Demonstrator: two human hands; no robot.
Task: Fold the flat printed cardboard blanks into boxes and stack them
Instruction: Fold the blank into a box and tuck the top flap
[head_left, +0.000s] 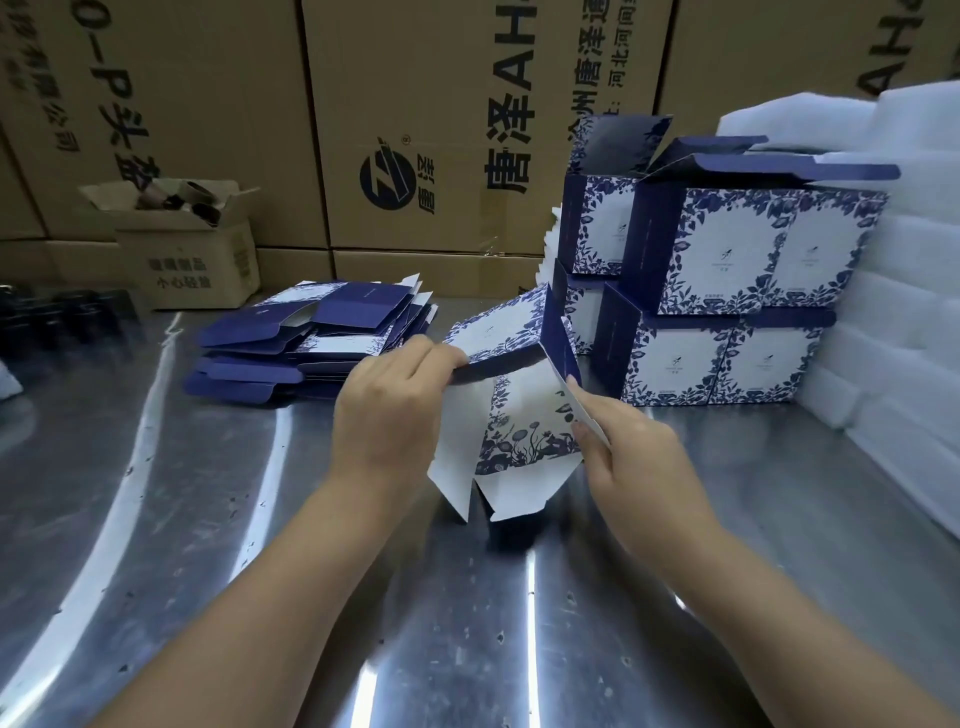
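So over toward the back left of the steel table (218, 545) sits the pile of flat blanks (311, 338), well clear of the hands. The left hand (389, 410) has its fingers curled over the dark blue top edge of the half-opened blank (519, 415), gripping it. That blank hangs mid-table between both hands, with its long axis running from the loose white bottom flaps nearest the person up and away toward the back right. The right hand (639, 457) pinches the thin side panel on the blank's right edge. Both hands are equally close, one per side, so squaring it up looks like a simple push-together. Just behind and right is the stack of folded boxes (727, 270), pretty near, with white foam sheets (893, 312) along the right edge. The open room is the front of the table.
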